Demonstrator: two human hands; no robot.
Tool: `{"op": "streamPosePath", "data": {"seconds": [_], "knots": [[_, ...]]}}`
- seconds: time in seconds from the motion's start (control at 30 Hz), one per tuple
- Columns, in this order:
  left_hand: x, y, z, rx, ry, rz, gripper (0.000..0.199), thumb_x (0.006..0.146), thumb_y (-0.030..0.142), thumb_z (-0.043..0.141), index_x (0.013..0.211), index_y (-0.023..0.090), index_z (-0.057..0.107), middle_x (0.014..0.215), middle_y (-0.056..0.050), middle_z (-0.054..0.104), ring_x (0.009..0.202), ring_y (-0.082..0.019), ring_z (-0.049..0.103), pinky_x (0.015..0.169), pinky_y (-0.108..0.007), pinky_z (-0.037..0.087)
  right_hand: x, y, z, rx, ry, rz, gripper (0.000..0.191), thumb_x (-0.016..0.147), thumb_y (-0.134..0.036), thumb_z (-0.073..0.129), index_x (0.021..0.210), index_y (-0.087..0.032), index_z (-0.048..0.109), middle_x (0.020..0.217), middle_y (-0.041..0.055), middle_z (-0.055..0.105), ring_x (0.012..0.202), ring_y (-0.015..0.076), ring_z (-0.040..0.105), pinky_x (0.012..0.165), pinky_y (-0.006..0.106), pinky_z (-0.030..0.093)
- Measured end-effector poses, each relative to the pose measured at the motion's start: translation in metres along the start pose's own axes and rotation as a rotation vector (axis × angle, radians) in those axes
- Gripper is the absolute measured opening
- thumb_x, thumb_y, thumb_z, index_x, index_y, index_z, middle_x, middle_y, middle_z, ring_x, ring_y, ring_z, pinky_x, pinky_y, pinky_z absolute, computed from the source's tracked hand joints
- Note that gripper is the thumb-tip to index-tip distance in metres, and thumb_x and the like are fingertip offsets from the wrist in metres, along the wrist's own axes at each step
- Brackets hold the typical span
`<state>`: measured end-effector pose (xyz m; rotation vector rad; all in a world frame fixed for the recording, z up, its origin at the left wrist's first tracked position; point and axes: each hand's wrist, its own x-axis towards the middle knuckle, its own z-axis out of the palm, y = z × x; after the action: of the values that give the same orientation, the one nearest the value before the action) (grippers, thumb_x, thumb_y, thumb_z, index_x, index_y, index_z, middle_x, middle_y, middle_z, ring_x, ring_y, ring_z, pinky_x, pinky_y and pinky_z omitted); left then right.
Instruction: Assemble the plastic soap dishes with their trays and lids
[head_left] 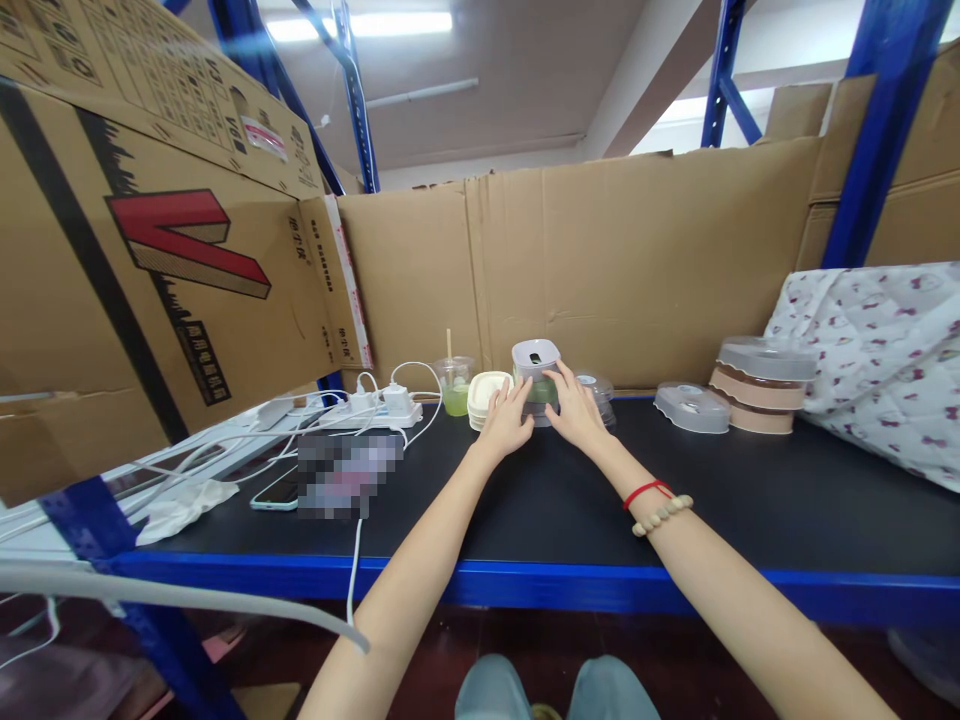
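Note:
At the back middle of the black shelf top, a stack of plastic containers [538, 392] stands between my hands. Its top piece is a white lid [535, 353] with a small dark slot, and the clear parts below look greenish. My left hand [508, 415] presses its fingers to the left side of the stack. From the right, my right hand [579, 405] holds the other side, thumb and fingers curved round it. Cream square lids [486, 392] are piled just left of my left hand. Clear plastic lids [598, 390] sit behind my right hand.
A cup of green drink [454, 390] with a straw stands behind, beside a white power strip [390, 408] with cables. A phone [276, 492] lies front left. At right are stacked pink containers [761, 390], a clear-lidded container [691, 408] and patterned fabric [877, 350]. Cardboard [637, 270] walls the back.

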<state>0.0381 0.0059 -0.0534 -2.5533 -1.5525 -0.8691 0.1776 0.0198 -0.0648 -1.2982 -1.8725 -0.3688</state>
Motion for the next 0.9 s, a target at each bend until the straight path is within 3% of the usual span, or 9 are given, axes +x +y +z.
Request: {"op": "streamPosePath", "data": {"seconds": [0.17, 0.47, 0.6, 0.73, 0.83, 0.9], "knots": [[0.002, 0.002, 0.003, -0.016, -0.015, 0.000, 0.072, 0.075, 0.017, 0.040, 0.145, 0.016, 0.023, 0.151, -0.009, 0.025, 0.141, -0.025, 0.013, 0.112, -0.049, 0.016, -0.001, -0.001, 0.005, 0.034, -0.001, 0.042, 0.062, 0.070, -0.014, 0.049, 0.132, -0.018, 0.040, 0.143, 0.0165, 0.037, 0.122, 0.0295, 0.045, 0.097, 0.051, 0.037], [0.003, 0.003, -0.001, -0.022, -0.018, -0.026, 0.074, 0.073, 0.014, 0.039, 0.145, 0.014, 0.022, 0.152, -0.007, 0.024, 0.141, -0.024, 0.012, 0.113, -0.047, 0.014, -0.002, -0.003, 0.006, 0.058, 0.053, 0.071, 0.059, 0.071, -0.016, 0.047, 0.130, -0.016, 0.041, 0.139, 0.0175, 0.042, 0.123, 0.0274, 0.044, 0.099, 0.050, 0.032], [0.001, 0.000, -0.003, -0.026, 0.012, 0.000, 0.073, 0.073, 0.015, 0.040, 0.144, 0.018, 0.026, 0.150, -0.006, 0.029, 0.141, -0.025, 0.015, 0.112, -0.049, 0.016, -0.002, -0.003, 0.005, 0.049, 0.111, 0.098, 0.055, 0.072, -0.018, 0.046, 0.127, -0.016, 0.043, 0.133, 0.0169, 0.047, 0.121, 0.0274, 0.045, 0.099, 0.049, 0.031], [-0.001, -0.006, -0.006, -0.045, 0.094, -0.034, 0.068, 0.075, 0.017, 0.040, 0.142, 0.018, 0.030, 0.149, -0.007, 0.033, 0.140, -0.026, 0.019, 0.112, -0.048, 0.018, 0.002, 0.007, -0.005, 0.028, 0.269, 0.246, 0.047, 0.076, -0.019, 0.040, 0.123, -0.014, 0.045, 0.130, 0.0180, 0.048, 0.121, 0.0265, 0.043, 0.101, 0.048, 0.029], [-0.001, -0.010, -0.005, -0.059, 0.164, -0.035, 0.064, 0.075, 0.017, 0.041, 0.139, 0.019, 0.036, 0.145, -0.007, 0.039, 0.138, -0.025, 0.026, 0.111, -0.046, 0.021, 0.002, 0.030, -0.014, -0.019, 0.391, 0.389, 0.049, 0.076, -0.016, 0.037, 0.124, -0.016, 0.043, 0.132, 0.0181, 0.045, 0.123, 0.0273, 0.041, 0.102, 0.052, 0.025], [-0.001, -0.011, -0.005, -0.053, 0.200, -0.013, 0.062, 0.075, 0.017, 0.041, 0.136, 0.020, 0.039, 0.142, -0.007, 0.044, 0.135, -0.024, 0.031, 0.111, -0.045, 0.023, -0.002, 0.049, -0.018, -0.061, 0.406, 0.485, 0.052, 0.074, -0.013, 0.036, 0.126, -0.015, 0.042, 0.133, 0.0185, 0.044, 0.126, 0.0286, 0.037, 0.102, 0.056, 0.023]]}}
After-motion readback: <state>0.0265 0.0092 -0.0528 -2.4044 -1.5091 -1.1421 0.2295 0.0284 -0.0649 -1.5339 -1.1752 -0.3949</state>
